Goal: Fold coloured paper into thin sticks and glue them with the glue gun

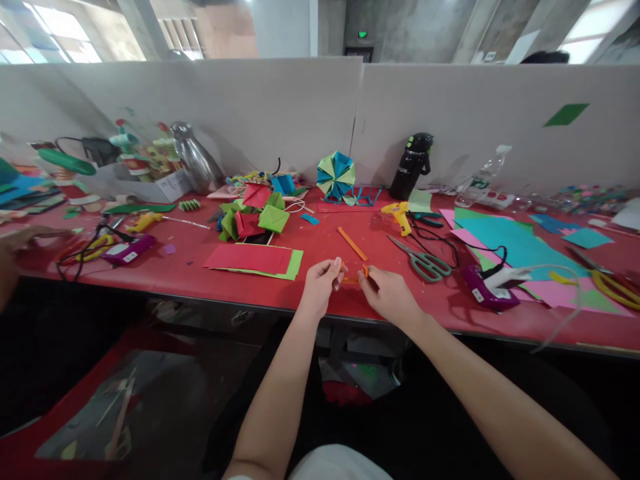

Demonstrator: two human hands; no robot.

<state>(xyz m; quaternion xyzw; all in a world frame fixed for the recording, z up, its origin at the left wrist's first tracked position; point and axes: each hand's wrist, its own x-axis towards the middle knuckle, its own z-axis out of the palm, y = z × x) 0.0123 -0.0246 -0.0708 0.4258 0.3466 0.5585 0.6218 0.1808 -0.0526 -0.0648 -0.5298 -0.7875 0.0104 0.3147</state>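
My left hand (pixel 320 287) and my right hand (pixel 393 297) are close together above the table's front edge. Each pinches orange material at the fingertips. A thin orange strip (pixel 352 280) shows faintly in the gap between them; whether it is one piece is hard to make out. Just beyond my fingers another orange strip (pixel 352 244) lies flat and slanted on the red table (pixel 320 247). Left of my left hand lies a stack of red paper (pixel 250 257) over green paper (pixel 295 265). Grey-green handled scissors (pixel 427 265) rest open-bladed to the right of my right hand.
A yellow glue gun (pixel 399 217), a purple power socket (pixel 487 290) and coloured paper sheets (pixel 520 243) lie rightward. Folded paper pieces (pixel 255 213), a paper wheel (pixel 336 177), a black bottle (pixel 411 167) and a steel flask (pixel 195 160) stand behind. Another person's hand (pixel 35 235) is far left.
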